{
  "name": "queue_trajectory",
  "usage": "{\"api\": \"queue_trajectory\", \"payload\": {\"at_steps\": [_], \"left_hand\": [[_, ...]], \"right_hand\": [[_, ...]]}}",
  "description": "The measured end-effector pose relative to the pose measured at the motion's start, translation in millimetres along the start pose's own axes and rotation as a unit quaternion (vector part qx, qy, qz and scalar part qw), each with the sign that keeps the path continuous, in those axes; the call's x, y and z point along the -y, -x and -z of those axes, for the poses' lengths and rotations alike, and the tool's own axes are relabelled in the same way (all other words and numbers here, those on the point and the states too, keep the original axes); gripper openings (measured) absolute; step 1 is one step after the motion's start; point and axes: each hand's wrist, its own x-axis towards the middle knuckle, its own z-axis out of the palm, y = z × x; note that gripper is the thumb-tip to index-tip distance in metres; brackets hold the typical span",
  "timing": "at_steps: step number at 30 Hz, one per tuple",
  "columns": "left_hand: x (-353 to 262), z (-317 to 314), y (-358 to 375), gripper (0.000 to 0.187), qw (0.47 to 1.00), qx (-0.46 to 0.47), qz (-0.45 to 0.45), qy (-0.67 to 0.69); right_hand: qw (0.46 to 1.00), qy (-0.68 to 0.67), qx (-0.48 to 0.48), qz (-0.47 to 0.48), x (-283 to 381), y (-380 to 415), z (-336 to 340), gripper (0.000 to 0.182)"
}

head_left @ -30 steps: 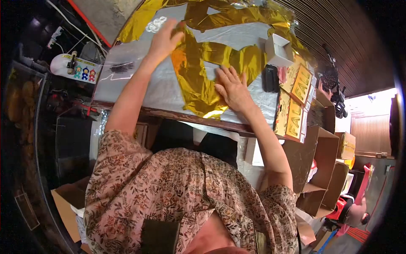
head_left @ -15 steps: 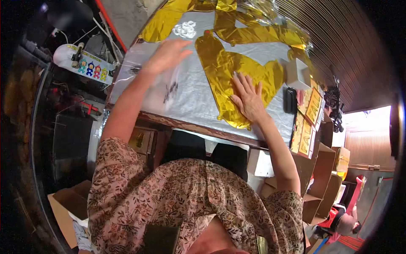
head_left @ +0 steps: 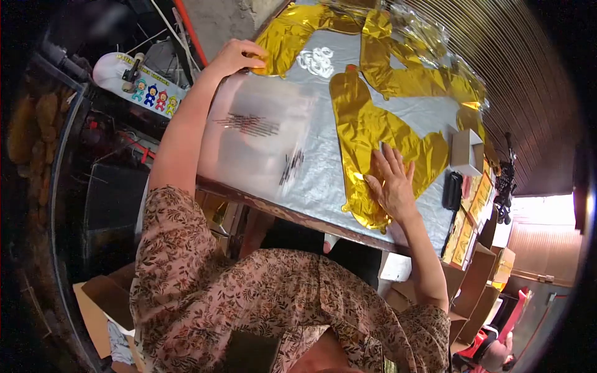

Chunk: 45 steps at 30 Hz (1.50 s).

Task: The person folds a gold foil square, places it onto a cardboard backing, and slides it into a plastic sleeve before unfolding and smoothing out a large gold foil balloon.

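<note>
Spread fingers [head_left: 388, 159] of the right hand [head_left: 396, 193] lie open and flat on an uninflated gold foil balloon [head_left: 359, 127], which rests on the grey-silver table cover [head_left: 314, 174] with its near end by the table edge [head_left: 292, 216]. Bent fingers of the left hand [head_left: 234, 58] meet the lower part of another gold foil piece [head_left: 283, 40] at the table's far left; whether they pinch it or only touch it, I cannot tell.

Between the left forearm and the balloon lies clear plastic sheeting [head_left: 249, 149] with two patches of dark marks. Beyond it, a cluster of white rings [head_left: 317, 62] sits between the left-hand foil and the balloon. More gold foil [head_left: 404, 79] spreads close past the balloon's far end, and crumpled clear wrap [head_left: 423, 30] lies behind that.

To the right of the balloon stand an open white box [head_left: 463, 154] and a black case [head_left: 453, 190], near the right hand, with gold-lettered packets [head_left: 462, 233] along the side. Cardboard boxes [head_left: 472, 280] are below on the right, and another person [head_left: 497, 354] shows farther off. A skateboard [head_left: 140, 84] with cartoon figures lies left of the table.
</note>
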Motion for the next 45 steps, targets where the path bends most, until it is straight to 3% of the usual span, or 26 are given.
{"api": "queue_trajectory", "payload": {"at_steps": [2,4,7,9,13,18,25,26,28,29,31,33,38,40,42,43,44,45], "left_hand": [[3.8,-2.8,-3.1,0.033,0.998,-0.006,-0.064,-0.013],[2.4,-6.2,-2.0,0.034,0.999,0.008,-0.026,0.018],[-2.5,-12.6,1.7,0.03,0.997,-0.032,0.025,-0.071],[-2.0,-15.2,3.1,0.027,0.998,-0.034,0.033,-0.037],[-3.5,-17.7,5.6,0.024,0.998,-0.043,0.04,-0.028],[-2.1,-20.3,8.5,0.02,0.996,-0.082,0.009,-0.028],[4.9,-16.9,-2.6,0.016,0.998,-0.051,0.005,-0.024],[6.0,-15.2,-7.6,0.016,0.999,-0.027,0.017,-0.003],[4.7,-12.5,-13.8,0.016,0.999,-0.002,0.031,0.018],[2.3,-11.0,-17.0,0.016,0.997,0.008,0.067,0.031],[3.8,-8.0,-23.0,0.018,0.994,0.016,0.103,0.043],[11.4,-7.4,-30.7,0.024,0.959,0.028,0.2,0.201],[-18.2,2.3,-44.0,0.027,0.953,0.034,0.219,0.207],[-28.3,5.4,-45.0,0.028,0.951,0.026,0.224,0.213],[-43.8,8.1,-39.4,0.026,0.988,-0.063,0.13,0.061],[-45.8,9.4,-39.7,0.026,0.988,-0.061,0.128,0.061],[-47.2,11.6,-38.9,0.025,0.986,-0.16,0.003,-0.037],[-48.5,13.0,-37.0,0.024,0.95,-0.254,-0.123,-0.132]], "right_hand": [[1.0,0.007,-0.002,0.003,2.7,-15.4,7.8,0.058],[0.995,-0.05,-0.059,0.068,5.7,-44.0,14.1,0.056],[0.978,-0.119,-0.095,0.145,27.4,-112.3,23.1,0.054],[0.967,-0.058,-0.112,0.22,42.4,-197.9,5.2,0.054],[0.971,0.037,-0.096,0.216,64.8,-277.6,-35.9,0.052],[0.984,0.041,-0.061,0.164,59.8,-282.5,-54.5,0.056],[0.992,-0.013,-0.028,0.126,66.0,-261.0,-21.5,0.046],[0.991,-0.012,-0.03,0.126,64.6,-266.7,-23.5,0.046],[0.96,-0.1,-0.176,0.193,66.9,-283.4,-23.4,0.041],[0.96,-0.1,-0.176,0.194,71.6,-288.0,-20.1,0.041],[0.946,-0.283,-0.098,0.128,87.5,-300.0,-14.3,0.039],[0.936,-0.312,-0.076,0.142,98.1,-311.6,-15.8,0.04],[0.922,-0.338,-0.048,0.183,115.2,-333.8,-30.9,0.046],[0.916,-0.364,-0.043,0.161,115.3,-340.6,-41.4,0.037],[0.906,-0.389,-0.084,0.143,113.7,-346.9,-51.0,0.031],[0.894,-0.411,-0.124,0.125,113.6,-348.9,-51.0,0.027],[0.894,-0.412,-0.127,0.122,114.3,-351.0,-51.8,0.027],[0.881,-0.439,-0.136,0.108,116.0,-353.1,-53.5,0.027]]}}
